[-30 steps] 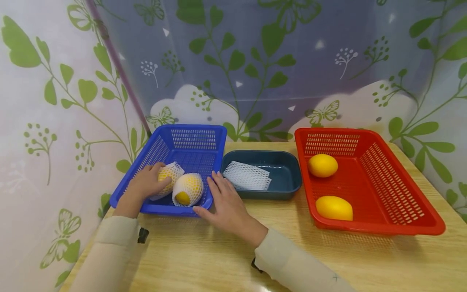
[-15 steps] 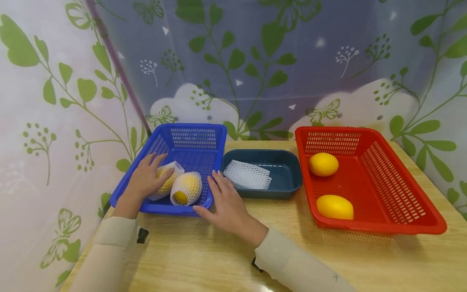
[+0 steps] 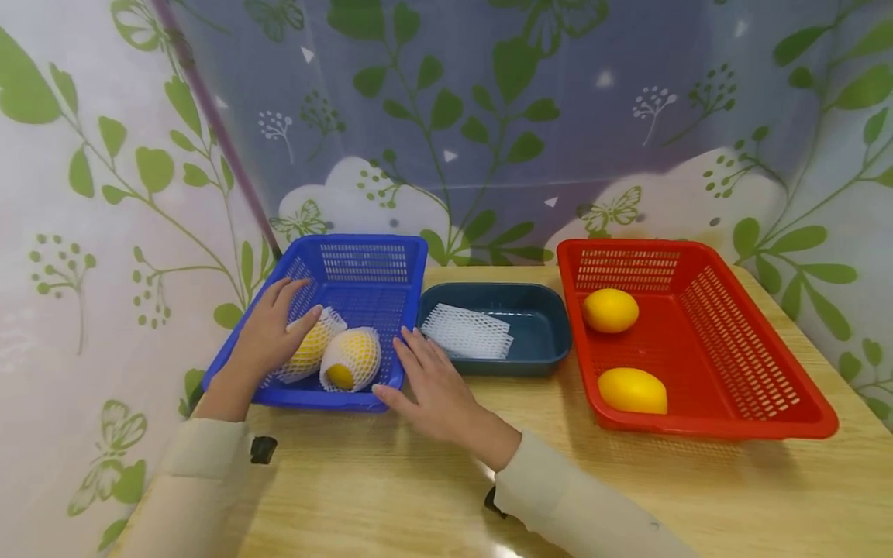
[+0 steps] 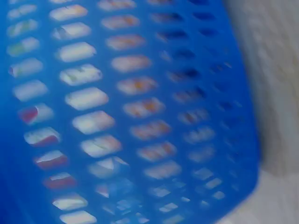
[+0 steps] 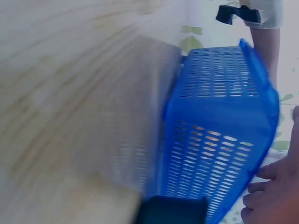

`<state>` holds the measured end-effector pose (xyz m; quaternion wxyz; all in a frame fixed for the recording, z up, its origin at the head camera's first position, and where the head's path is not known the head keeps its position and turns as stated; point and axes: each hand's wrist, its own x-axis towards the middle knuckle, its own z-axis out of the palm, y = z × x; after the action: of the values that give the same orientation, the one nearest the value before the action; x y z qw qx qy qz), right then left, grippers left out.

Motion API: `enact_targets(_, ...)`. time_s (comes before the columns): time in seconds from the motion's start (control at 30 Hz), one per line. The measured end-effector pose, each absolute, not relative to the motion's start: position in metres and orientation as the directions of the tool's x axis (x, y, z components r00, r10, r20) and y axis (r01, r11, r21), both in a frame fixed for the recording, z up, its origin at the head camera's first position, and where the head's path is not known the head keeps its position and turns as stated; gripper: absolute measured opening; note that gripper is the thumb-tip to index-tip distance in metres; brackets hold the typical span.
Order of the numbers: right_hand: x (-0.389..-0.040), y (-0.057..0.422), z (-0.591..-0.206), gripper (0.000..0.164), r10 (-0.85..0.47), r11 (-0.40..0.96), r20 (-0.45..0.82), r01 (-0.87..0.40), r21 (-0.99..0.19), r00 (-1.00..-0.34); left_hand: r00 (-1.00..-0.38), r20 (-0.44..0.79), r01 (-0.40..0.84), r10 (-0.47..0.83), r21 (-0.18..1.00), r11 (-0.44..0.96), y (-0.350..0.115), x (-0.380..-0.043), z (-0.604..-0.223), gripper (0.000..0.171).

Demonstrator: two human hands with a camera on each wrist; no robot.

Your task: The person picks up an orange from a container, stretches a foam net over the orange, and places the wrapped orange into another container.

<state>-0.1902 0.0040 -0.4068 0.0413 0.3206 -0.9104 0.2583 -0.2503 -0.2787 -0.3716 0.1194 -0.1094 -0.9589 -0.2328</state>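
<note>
Two yellow oval fruits in white foam nets, the left one (image 3: pixel 315 349) and the right one (image 3: pixel 351 359), lie side by side in the front of the blue basket (image 3: pixel 366 298). My left hand (image 3: pixel 261 337) hovers over the basket's left side, fingers spread, its thumb near the left fruit; whether they touch I cannot tell. My right hand (image 3: pixel 439 387) rests at the basket's front right corner with fingers extended and thumb on the rim. The left wrist view holds only the blurred basket wall (image 4: pixel 135 107). In the right wrist view, right-hand fingers (image 5: pixel 268 186) meet the basket rim.
Beside the blue basket stands a dark teal tray (image 3: pixel 533 329) with white foam nets (image 3: pixel 467 333) lying flat. Farther right, a red basket (image 3: pixel 698 372) holds two bare yellow fruits, one at the back (image 3: pixel 611 310), one in front (image 3: pixel 633 390). A patterned curtain (image 3: pixel 446 116) surrounds the wooden table (image 3: pixel 391 496).
My left hand has let go of the left netted fruit, opened its fingers and drawn up and left. The right hand stays at the basket corner. The head view has shifted slightly.
</note>
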Motion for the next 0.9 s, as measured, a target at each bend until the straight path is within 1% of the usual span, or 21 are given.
enact_targets(0.13, -0.183, 0.014, -0.387, 0.076, -0.588, 0.668, 0.202, -0.611, -0.425, -0.783, -0.937, 0.287, 0.310, 0.201, 0.412, 0.857, -0.265, -0.243, -0.356, 0.064)
enact_targets(0.3, -0.173, 0.042, -0.362, 0.075, -0.622, 0.692, 0.164, -0.636, -0.341, -0.765, -0.934, 0.230, 0.345, 0.274, 0.381, 0.858, -0.237, -0.232, -0.338, 0.067)
enact_targets(0.4, -0.169, 0.064, -0.352, 0.075, -0.628, 0.698, 0.170, -0.646, -0.309, -0.760, -0.924, 0.221, 0.375, 0.311, 0.364, 0.853, -0.217, -0.224, -0.331, 0.066)
enact_targets(0.5, -0.166, 0.086, -0.343, 0.075, -0.626, 0.698, 0.184, -0.649, -0.302, -0.758, -0.910, 0.230, 0.408, 0.344, 0.365, 0.837, -0.197, -0.216, -0.325, 0.066)
enact_targets(0.67, -0.165, 0.118, -0.334, 0.076, -0.604, 0.720, 0.188, -0.631, -0.289, -0.775, -0.886, 0.237, 0.463, 0.399, 0.381, 0.800, -0.164, -0.206, -0.321, 0.068)
enact_targets(0.77, -0.166, 0.135, -0.332, 0.076, -0.581, 0.747, 0.151, -0.598, -0.289, -0.799, -0.866, 0.238, 0.500, 0.440, 0.380, 0.778, -0.147, -0.201, -0.321, 0.070)
enact_targets(0.9, -0.166, 0.155, -0.329, 0.068, -0.546, 0.777, 0.108, -0.551, -0.304, -0.831, -0.848, 0.220, 0.529, 0.482, 0.398, 0.750, -0.129, -0.195, -0.324, 0.073)
